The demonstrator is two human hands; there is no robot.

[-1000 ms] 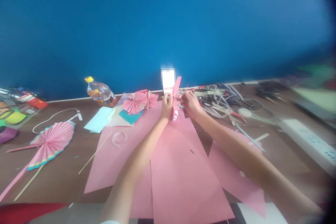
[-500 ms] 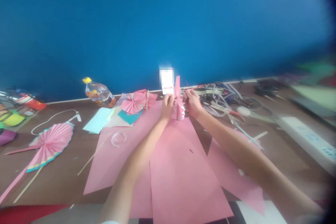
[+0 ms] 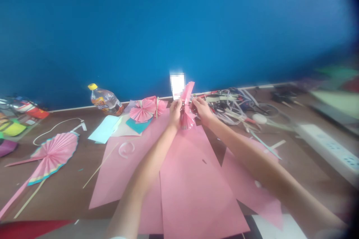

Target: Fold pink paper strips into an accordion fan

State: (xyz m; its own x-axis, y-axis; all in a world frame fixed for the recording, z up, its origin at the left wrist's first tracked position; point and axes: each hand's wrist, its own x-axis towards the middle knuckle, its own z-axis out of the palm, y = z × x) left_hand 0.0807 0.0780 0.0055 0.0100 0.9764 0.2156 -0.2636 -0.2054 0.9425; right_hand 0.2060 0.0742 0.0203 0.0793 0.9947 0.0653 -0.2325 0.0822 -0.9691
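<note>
A strip of pink pleated paper (image 3: 187, 120) stands above the pink sheets, pinched narrow at its middle and flaring at both ends. My left hand (image 3: 175, 114) is closed on its left side at the narrow part. Close by on the right, my right hand (image 3: 202, 110) has its fingers pinched together at the paper's waist; what they grip is too small to make out. Large pink paper sheets (image 3: 196, 179) lie under both forearms. Finished-looking pink paper rosettes (image 3: 142, 110) rest just left of my left hand.
A pink paper fan (image 3: 54, 153) with a coloured rim lies at left. Behind the papers stands a tilted bottle (image 3: 106, 100) with a yellow cap. Tangled cables (image 3: 232, 106) and a white power strip (image 3: 331, 149) are on the right. A blue wall (image 3: 179, 26) rises behind the table.
The pleated paper has turned and tilted, so its folds now spread more at top and bottom. My left hand has shifted slightly left, and my right hand has moved left and a little down.
</note>
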